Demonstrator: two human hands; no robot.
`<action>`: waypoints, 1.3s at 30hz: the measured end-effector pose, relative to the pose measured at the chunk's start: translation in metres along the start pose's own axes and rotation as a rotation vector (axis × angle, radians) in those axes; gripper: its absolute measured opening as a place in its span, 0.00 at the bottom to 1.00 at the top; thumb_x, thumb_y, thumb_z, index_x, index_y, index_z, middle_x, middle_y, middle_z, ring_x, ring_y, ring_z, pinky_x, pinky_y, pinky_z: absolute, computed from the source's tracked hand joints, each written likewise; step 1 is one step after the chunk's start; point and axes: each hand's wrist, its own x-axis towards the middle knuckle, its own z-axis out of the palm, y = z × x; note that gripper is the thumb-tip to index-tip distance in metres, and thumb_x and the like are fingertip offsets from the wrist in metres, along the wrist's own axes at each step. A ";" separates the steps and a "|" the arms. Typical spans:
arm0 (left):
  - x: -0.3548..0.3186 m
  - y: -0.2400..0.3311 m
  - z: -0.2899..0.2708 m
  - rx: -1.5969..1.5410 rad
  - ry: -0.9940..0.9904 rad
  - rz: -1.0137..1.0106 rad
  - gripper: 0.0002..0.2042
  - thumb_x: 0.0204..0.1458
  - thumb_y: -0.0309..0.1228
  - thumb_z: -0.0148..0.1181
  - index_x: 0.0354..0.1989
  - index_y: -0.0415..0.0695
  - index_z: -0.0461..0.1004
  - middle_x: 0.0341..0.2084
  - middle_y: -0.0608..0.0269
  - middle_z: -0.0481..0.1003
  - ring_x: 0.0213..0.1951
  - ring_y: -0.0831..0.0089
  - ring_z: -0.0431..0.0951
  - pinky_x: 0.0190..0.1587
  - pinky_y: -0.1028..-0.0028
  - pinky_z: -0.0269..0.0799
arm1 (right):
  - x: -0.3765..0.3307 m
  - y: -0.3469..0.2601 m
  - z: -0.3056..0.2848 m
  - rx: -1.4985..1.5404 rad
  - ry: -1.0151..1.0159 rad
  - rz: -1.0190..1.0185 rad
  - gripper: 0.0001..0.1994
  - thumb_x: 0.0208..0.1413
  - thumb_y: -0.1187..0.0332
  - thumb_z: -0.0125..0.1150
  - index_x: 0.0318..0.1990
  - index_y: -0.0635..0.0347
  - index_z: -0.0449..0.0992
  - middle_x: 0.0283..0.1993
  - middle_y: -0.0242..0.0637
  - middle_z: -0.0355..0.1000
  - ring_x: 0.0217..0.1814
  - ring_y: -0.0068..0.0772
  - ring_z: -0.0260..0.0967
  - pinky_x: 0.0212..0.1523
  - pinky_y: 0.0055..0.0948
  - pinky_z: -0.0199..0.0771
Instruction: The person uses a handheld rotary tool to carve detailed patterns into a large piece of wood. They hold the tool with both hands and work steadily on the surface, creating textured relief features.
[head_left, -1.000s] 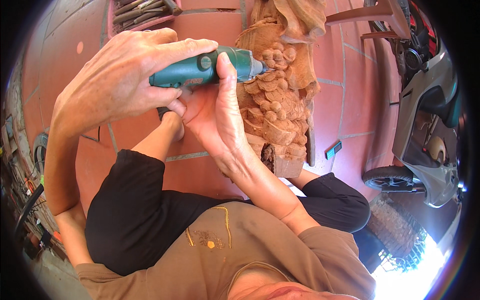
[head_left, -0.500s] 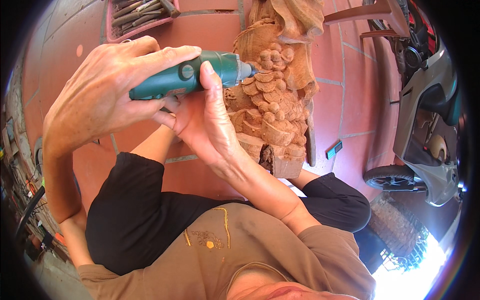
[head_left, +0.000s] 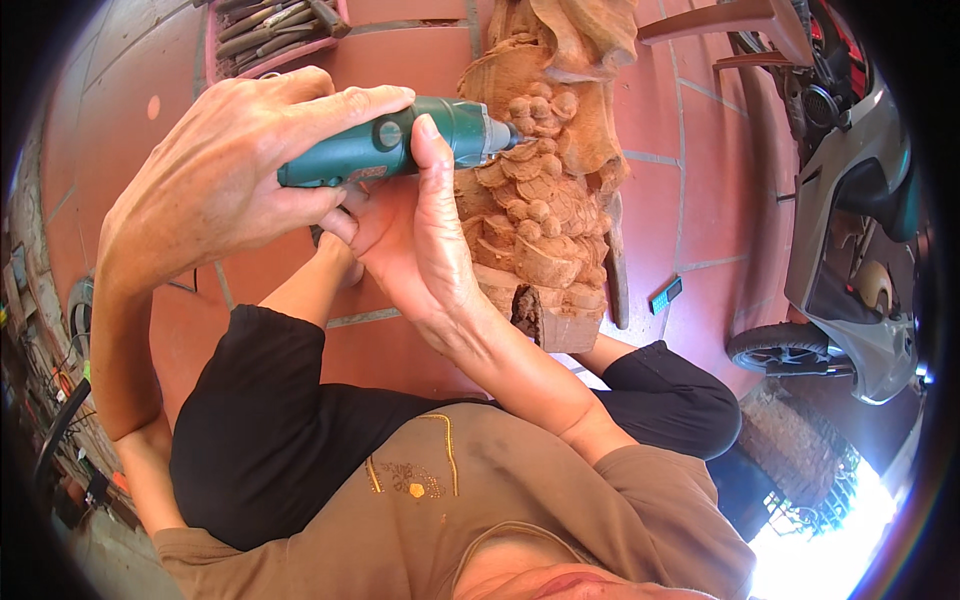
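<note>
My left hand (head_left: 225,165) wraps over the back of a green rotary tool (head_left: 350,155), with a finger stretched along its top. Palm up beneath the front half, my right hand (head_left: 405,225) pinches the body with its thumb on the near side; its other fingers are partly hidden under the tool. The tool lies almost level, its grey nose pointing right. Its small dark bit (head_left: 516,136) meets the brown wood carving (head_left: 560,215) just beside a cluster of round beads. Scale-like relief covers the carving below that spot.
A pink tray (head_left: 212,50) of chisels sits at the far left on red floor tiles. A blue mobile phone (head_left: 665,294) lies right of the carving. Beyond it stands a parked motorbike (head_left: 850,260), with a brown plastic chair (head_left: 735,25) at the far right.
Both hands and the tool have shifted slightly right. The bit has moved a little right and away from me across the carving, closer to the beads.
</note>
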 end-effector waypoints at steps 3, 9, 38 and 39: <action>-0.001 0.002 -0.002 0.019 -0.025 -0.019 0.39 0.33 0.25 0.70 0.63 0.51 0.71 0.35 0.59 0.74 0.37 0.56 0.77 0.41 0.62 0.72 | 0.000 0.001 0.001 0.003 0.025 0.003 0.26 0.63 0.42 0.57 0.59 0.48 0.66 0.55 0.27 0.70 0.58 0.26 0.69 0.56 0.38 0.72; -0.003 0.003 -0.002 0.049 -0.025 -0.023 0.39 0.33 0.26 0.69 0.64 0.52 0.71 0.35 0.59 0.73 0.37 0.57 0.77 0.40 0.62 0.73 | -0.002 0.002 0.000 0.003 0.018 0.010 0.25 0.64 0.44 0.57 0.59 0.48 0.66 0.56 0.29 0.70 0.59 0.28 0.69 0.57 0.38 0.72; 0.005 0.011 -0.005 0.084 -0.004 -0.005 0.38 0.33 0.24 0.68 0.62 0.48 0.72 0.34 0.59 0.73 0.35 0.57 0.77 0.38 0.62 0.73 | 0.000 -0.001 0.002 0.007 0.012 -0.026 0.28 0.64 0.42 0.54 0.61 0.52 0.65 0.59 0.35 0.70 0.61 0.35 0.71 0.62 0.43 0.73; 0.004 0.010 -0.004 0.079 0.003 0.002 0.38 0.33 0.24 0.68 0.62 0.48 0.72 0.33 0.59 0.73 0.35 0.57 0.77 0.37 0.63 0.73 | -0.001 0.000 0.003 0.011 0.006 -0.029 0.28 0.64 0.42 0.54 0.61 0.52 0.65 0.59 0.35 0.70 0.61 0.35 0.71 0.62 0.43 0.73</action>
